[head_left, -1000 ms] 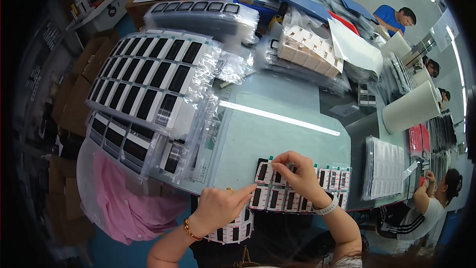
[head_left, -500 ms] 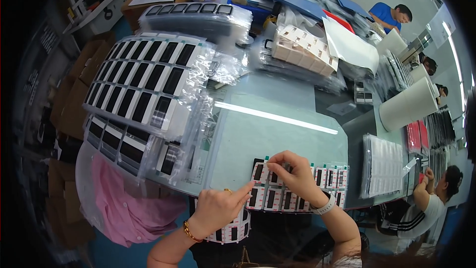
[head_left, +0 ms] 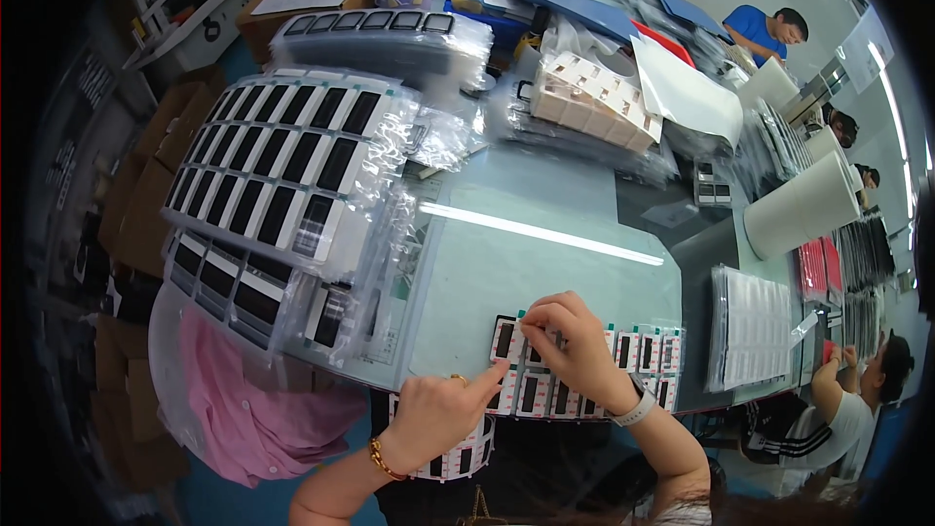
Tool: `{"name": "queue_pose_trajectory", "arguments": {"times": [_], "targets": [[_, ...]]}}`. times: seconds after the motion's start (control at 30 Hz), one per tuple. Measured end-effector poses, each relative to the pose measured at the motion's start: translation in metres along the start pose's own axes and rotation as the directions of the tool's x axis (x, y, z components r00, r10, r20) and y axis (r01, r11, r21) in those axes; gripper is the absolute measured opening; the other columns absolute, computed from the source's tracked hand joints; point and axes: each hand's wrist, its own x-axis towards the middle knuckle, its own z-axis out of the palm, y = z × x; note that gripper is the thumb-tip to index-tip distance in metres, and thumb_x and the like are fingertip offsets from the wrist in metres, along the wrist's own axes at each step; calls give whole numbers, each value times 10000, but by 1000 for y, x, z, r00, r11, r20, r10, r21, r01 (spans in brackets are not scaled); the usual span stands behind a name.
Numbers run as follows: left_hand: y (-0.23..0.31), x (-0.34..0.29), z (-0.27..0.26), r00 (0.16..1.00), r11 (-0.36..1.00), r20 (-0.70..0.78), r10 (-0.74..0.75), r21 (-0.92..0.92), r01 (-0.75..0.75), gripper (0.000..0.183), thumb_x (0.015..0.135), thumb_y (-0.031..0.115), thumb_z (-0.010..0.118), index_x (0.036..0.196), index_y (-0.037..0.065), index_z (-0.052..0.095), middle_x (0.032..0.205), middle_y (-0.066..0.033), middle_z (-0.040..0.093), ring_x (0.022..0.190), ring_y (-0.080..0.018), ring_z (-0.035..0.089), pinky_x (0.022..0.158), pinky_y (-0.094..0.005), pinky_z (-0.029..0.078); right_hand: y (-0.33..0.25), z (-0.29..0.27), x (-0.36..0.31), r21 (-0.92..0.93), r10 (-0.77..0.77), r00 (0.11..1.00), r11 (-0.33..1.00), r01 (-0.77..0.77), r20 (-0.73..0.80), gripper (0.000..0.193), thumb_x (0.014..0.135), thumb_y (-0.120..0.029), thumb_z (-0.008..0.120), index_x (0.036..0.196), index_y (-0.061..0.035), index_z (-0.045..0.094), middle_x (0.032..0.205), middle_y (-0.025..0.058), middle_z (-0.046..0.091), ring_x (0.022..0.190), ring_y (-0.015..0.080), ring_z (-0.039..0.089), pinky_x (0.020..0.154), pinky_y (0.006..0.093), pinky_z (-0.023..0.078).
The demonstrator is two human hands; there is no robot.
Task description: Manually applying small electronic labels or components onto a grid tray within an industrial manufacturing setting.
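Note:
On the near edge of the mat lies a sheet of small white labels (head_left: 648, 352) with black windows, red marks and green tabs. Its top-left piece (head_left: 504, 339) sits between my two hands. My right hand (head_left: 575, 346) covers part of the sheet, with thumb and fingertips pinched beside that piece's green tab; what they hold is too small to make out. My left hand (head_left: 443, 409) stretches its index finger onto the piece's lower edge, its other fingers curled. Below the left hand, another strip of similar labels (head_left: 458, 461) hangs past the table edge.
Stacked trays of black-windowed parts (head_left: 282, 156) fill the left. A pale green mat (head_left: 545, 282) covers the middle. Clear trays (head_left: 750, 326) and a white roll (head_left: 804, 205) stand right. Beige trays (head_left: 594, 102) lie behind. Pink cloth (head_left: 243, 399) hangs lower left. Co-workers sit at the right.
My left hand has shifted slightly right, its index fingertip now higher on the top-left piece. The right hand has moved slightly left, still pinched near the green tab.

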Motion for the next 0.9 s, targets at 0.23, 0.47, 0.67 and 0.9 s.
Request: {"name": "queue_pose_trajectory", "arguments": {"times": [0.23,0.47,0.67,0.9], "targets": [[-3,-1,1,999,998,-17,-36,-46,35,366,945,288,701,1303,213,715,536,-43,566,448,-229,576,454,-374,437,1,3,3,-42,38,998,999,-35,54,114,881,-15,739,971,-16,669,1021,101,654,879,247,633,718,330,527],[-3,3,2,998,999,-39,-44,-8,44,404,960,323,685,1327,155,693,532,-29,576,423,-227,594,421,-366,458,0,4,5,-43,48,997,998,-46,57,113,881,-19,740,965,-10,664,1020,109,641,872,262,630,716,340,531],[1,19,-6,994,994,67,-84,74,79,492,980,322,659,1436,149,599,521,-51,578,433,-263,608,440,-393,470,-2,3,6,-238,-44,996,969,61,78,153,864,-55,749,997,-45,675,1046,99,624,914,279,615,770,371,505],[-3,32,-4,991,989,111,-76,136,61,534,987,294,641,1490,151,534,538,-59,612,460,-261,636,472,-387,500,-11,-9,-2,-481,-156,978,853,204,138,564,754,-4,688,1306,-113,653,1212,100,620,1081,310,583,887,429,457]]}}
